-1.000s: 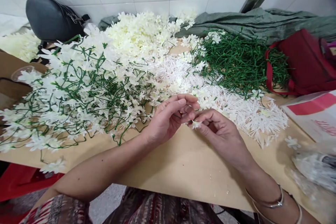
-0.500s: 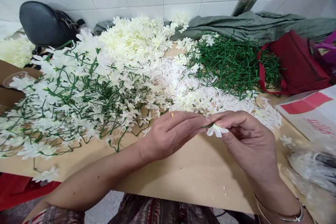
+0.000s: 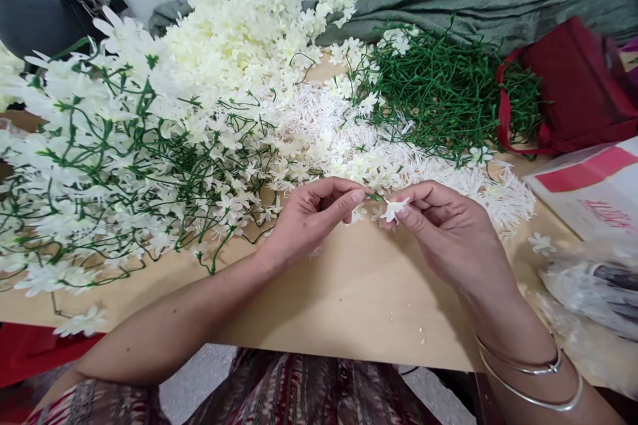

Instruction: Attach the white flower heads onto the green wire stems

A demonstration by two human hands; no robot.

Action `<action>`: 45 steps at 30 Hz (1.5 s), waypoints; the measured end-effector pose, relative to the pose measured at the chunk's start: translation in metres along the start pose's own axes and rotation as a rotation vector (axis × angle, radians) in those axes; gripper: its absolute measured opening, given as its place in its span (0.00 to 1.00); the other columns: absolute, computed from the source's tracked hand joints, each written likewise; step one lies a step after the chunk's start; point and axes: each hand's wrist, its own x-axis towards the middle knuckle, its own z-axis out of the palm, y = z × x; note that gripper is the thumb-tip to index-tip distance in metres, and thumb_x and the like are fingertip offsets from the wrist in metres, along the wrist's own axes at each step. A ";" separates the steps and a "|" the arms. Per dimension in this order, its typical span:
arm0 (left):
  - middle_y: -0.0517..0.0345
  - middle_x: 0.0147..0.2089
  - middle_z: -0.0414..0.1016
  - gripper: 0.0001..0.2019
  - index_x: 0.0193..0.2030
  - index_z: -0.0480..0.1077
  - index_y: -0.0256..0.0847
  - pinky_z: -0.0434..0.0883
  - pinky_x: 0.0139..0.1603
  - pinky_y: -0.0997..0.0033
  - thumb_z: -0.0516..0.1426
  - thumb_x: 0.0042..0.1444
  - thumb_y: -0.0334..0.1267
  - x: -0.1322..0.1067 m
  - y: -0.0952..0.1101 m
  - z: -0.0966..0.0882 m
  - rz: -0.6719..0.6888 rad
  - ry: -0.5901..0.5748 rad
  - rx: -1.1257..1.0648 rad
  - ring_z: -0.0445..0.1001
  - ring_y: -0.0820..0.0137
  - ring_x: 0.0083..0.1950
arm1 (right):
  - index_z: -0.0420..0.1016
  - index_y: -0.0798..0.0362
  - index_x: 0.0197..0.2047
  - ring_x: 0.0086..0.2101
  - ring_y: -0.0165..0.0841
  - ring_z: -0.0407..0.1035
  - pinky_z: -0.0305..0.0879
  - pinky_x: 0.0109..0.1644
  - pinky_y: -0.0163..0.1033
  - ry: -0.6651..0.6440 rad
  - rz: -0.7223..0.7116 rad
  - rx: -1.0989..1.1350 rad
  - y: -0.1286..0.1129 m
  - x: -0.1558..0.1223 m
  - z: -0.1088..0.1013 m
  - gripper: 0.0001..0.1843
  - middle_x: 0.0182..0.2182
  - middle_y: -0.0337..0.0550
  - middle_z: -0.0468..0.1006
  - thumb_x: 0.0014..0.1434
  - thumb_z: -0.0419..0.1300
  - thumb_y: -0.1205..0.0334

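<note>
My left hand point(image 3: 312, 216) pinches the end of a thin green stem point(image 3: 373, 197) between thumb and forefinger. Facing it, my right hand point(image 3: 446, 229) pinches a small white flower point(image 3: 393, 208) that sits on the stem's tip. Both hands hover just above the brown table top point(image 3: 349, 299), at the near edge of a spread of loose white flower parts point(image 3: 448, 186). To the left lies a heap of green stems fitted with white flowers point(image 3: 124, 159). A pile of bare green stems point(image 3: 438, 93) lies behind my right hand.
A mound of cream flowers point(image 3: 239, 40) lies at the back by the tiled wall. A red bag point(image 3: 578, 89), a grey-green cloth point(image 3: 473, 3) and a black bag point(image 3: 34, 6) line the back. A red and white box point(image 3: 593, 192) and clear plastic bags point(image 3: 593, 292) sit at right.
My hands have shifted slightly up toward the flower spread. The right hand's fingers have turned, so the white flower now points at the stem tip held by the left hand.
</note>
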 end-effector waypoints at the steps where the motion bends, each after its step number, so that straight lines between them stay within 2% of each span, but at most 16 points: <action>1: 0.61 0.28 0.76 0.11 0.41 0.82 0.42 0.68 0.34 0.75 0.65 0.62 0.46 0.000 -0.001 0.000 -0.001 -0.002 -0.009 0.69 0.75 0.30 | 0.82 0.46 0.38 0.29 0.32 0.75 0.71 0.33 0.38 -0.009 0.005 -0.012 -0.001 0.000 0.000 0.09 0.28 0.37 0.82 0.61 0.71 0.50; 9: 0.60 0.28 0.77 0.12 0.37 0.81 0.41 0.66 0.30 0.77 0.67 0.59 0.48 0.001 0.000 0.002 -0.012 -0.029 0.008 0.69 0.76 0.28 | 0.81 0.46 0.36 0.28 0.32 0.74 0.72 0.33 0.38 -0.032 0.030 -0.034 -0.009 -0.002 0.006 0.10 0.27 0.38 0.81 0.60 0.71 0.49; 13: 0.60 0.29 0.77 0.11 0.36 0.81 0.40 0.63 0.27 0.76 0.67 0.60 0.47 0.000 -0.001 0.003 -0.015 -0.004 0.060 0.67 0.76 0.28 | 0.80 0.47 0.35 0.28 0.32 0.74 0.71 0.33 0.38 -0.014 0.029 -0.034 -0.010 -0.003 0.009 0.12 0.27 0.38 0.80 0.60 0.71 0.48; 17: 0.62 0.27 0.75 0.11 0.36 0.80 0.39 0.62 0.24 0.78 0.68 0.59 0.46 0.000 -0.003 0.004 -0.023 -0.025 -0.005 0.66 0.79 0.24 | 0.79 0.49 0.34 0.29 0.31 0.74 0.71 0.33 0.37 -0.019 0.023 -0.029 -0.009 -0.003 0.009 0.14 0.27 0.38 0.80 0.60 0.71 0.47; 19: 0.62 0.28 0.77 0.13 0.36 0.79 0.39 0.68 0.28 0.78 0.68 0.59 0.47 0.001 -0.004 0.004 -0.034 -0.062 -0.066 0.72 0.78 0.26 | 0.78 0.49 0.35 0.29 0.31 0.74 0.71 0.34 0.37 -0.025 0.027 -0.024 -0.008 -0.002 0.010 0.15 0.27 0.38 0.80 0.60 0.71 0.46; 22: 0.58 0.31 0.81 0.14 0.37 0.78 0.38 0.76 0.39 0.75 0.68 0.59 0.48 0.002 -0.005 0.004 -0.058 -0.095 -0.139 0.80 0.74 0.34 | 0.78 0.48 0.35 0.30 0.32 0.75 0.72 0.36 0.38 -0.058 0.049 0.003 -0.006 -0.001 0.010 0.16 0.28 0.38 0.81 0.61 0.70 0.45; 27: 0.60 0.34 0.82 0.13 0.37 0.76 0.38 0.78 0.45 0.71 0.69 0.59 0.46 0.001 -0.014 0.006 -0.129 -0.126 -0.283 0.83 0.72 0.37 | 0.78 0.48 0.35 0.31 0.32 0.74 0.72 0.37 0.39 -0.048 0.073 0.057 -0.002 0.001 0.014 0.16 0.29 0.38 0.81 0.59 0.71 0.46; 33: 0.63 0.34 0.82 0.11 0.37 0.75 0.36 0.76 0.46 0.74 0.66 0.63 0.42 -0.001 -0.024 0.009 -0.130 -0.096 -0.358 0.84 0.75 0.36 | 0.77 0.46 0.36 0.37 0.35 0.75 0.73 0.43 0.42 -0.017 0.066 0.032 0.004 0.003 0.019 0.15 0.36 0.40 0.82 0.59 0.71 0.44; 38: 0.60 0.34 0.83 0.13 0.36 0.75 0.37 0.79 0.46 0.73 0.68 0.61 0.44 -0.001 -0.023 0.010 -0.124 -0.083 -0.348 0.84 0.74 0.36 | 0.77 0.46 0.36 0.36 0.34 0.75 0.73 0.40 0.42 -0.011 0.050 0.021 0.010 0.004 0.021 0.15 0.36 0.41 0.82 0.60 0.70 0.44; 45: 0.62 0.34 0.82 0.11 0.35 0.75 0.37 0.77 0.47 0.76 0.67 0.62 0.42 -0.001 -0.024 0.011 -0.120 -0.068 -0.356 0.83 0.76 0.37 | 0.77 0.45 0.35 0.36 0.33 0.73 0.73 0.39 0.40 0.005 0.020 0.075 0.017 0.006 0.023 0.12 0.37 0.40 0.81 0.61 0.71 0.48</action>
